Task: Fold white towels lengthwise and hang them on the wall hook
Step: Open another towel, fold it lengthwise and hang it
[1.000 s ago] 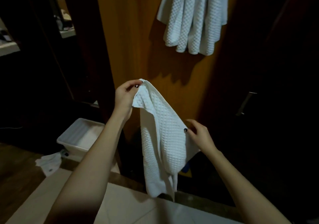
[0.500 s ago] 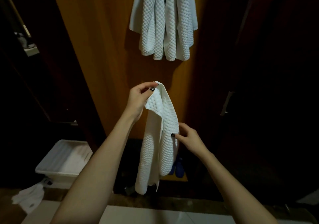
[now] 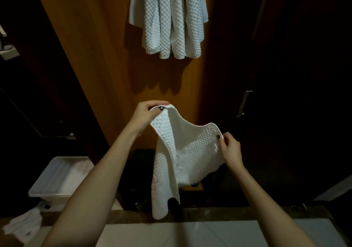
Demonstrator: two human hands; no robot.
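The hung towels [image 3: 167,18] are cut off, with their support, by the upper edge. A blue object [image 3: 194,185] is largely hidden behind the held towel [image 3: 182,151]. One corner of the bin [image 3: 57,182] is covered by the left forearm [image 3: 106,170]. Surroundings at right are lost in darkness.

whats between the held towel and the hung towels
Nothing: in the head view only bare wood panel separates the held towel from the hung towels.
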